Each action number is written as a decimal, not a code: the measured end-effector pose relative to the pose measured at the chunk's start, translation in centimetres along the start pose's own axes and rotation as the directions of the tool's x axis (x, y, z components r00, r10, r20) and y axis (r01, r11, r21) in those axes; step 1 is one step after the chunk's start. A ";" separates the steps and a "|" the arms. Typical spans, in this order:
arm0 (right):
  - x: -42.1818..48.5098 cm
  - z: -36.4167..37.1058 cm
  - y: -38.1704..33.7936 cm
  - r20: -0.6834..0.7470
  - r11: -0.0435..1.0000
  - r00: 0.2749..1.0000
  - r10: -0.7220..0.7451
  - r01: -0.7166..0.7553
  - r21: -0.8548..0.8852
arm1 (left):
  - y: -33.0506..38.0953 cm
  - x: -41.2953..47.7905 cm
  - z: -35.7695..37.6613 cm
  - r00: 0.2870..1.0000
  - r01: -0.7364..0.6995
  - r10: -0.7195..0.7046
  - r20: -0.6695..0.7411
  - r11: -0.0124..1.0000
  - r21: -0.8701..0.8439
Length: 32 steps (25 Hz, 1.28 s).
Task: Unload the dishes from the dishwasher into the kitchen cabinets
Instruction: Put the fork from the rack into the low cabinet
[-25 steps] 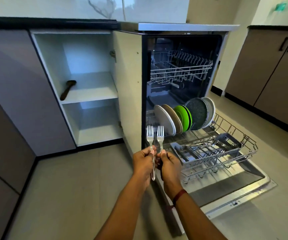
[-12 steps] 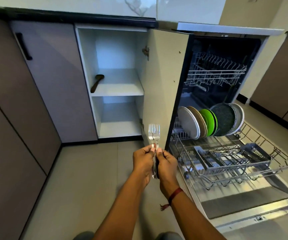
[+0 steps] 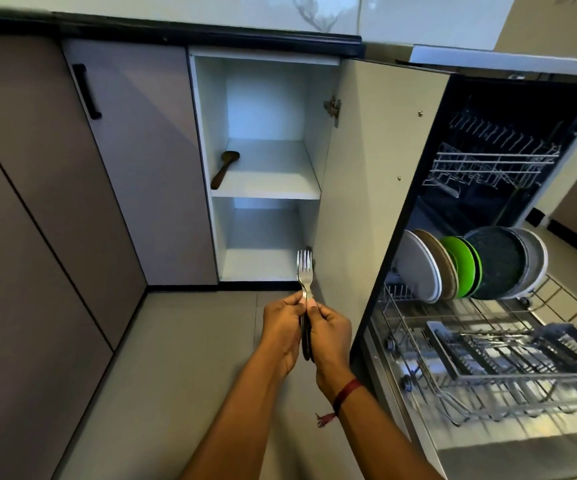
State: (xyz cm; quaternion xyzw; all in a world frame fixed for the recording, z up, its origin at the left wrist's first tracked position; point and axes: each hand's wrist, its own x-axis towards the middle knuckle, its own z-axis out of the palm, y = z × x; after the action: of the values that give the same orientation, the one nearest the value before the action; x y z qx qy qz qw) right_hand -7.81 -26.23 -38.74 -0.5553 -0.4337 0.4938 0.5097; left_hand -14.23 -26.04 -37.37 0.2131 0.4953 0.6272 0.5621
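left hand (image 3: 281, 325): fingers curled, thumb and fingertips pinching the forks (image 3: 305, 271) from the left.
right hand (image 3: 330, 329): fingers curled round the same stems from the right, touching the left hand; red thread (image 3: 345, 393) at the wrist.
forks: upright, tines up, pressed together, held before the lower compartment of the open cabinet (image 3: 266, 195).
cabinet: wooden spoon (image 3: 224, 169) lies on the shelf by the left wall.
dishwasher, right: lower rack (image 3: 396, 320) pulled out; plates (image 3: 470, 268) stand on edge at the far end, cutlery basket (image 3: 508, 344) nearer.
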 end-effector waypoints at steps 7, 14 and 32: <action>6.0 4.2 3.5 0.002 0.992 0.992 0.123 -0.123 -0.020 | -0.9 7.3 -1.9 0.995 0.095 -0.097 -0.036 0.994 -0.060; 11.4 9.1 5.7 0.031 0.973 0.972 0.231 -0.231 -0.004 | -0.3 14.1 -4.6 0.978 0.185 -0.193 -0.083 0.978 -0.095; 27.4 25.4 -8.7 0.128 0.978 0.976 0.177 -0.160 -0.131 | 20.7 30.9 -4.2 0.977 0.176 -0.179 -0.116 0.984 -0.035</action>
State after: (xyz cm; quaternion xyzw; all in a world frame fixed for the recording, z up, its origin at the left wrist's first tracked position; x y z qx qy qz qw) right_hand -29.02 5.18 -32.83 -0.5839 -0.4484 0.5457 0.4002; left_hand -36.47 3.17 -30.27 0.1236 0.5370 0.5922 0.5879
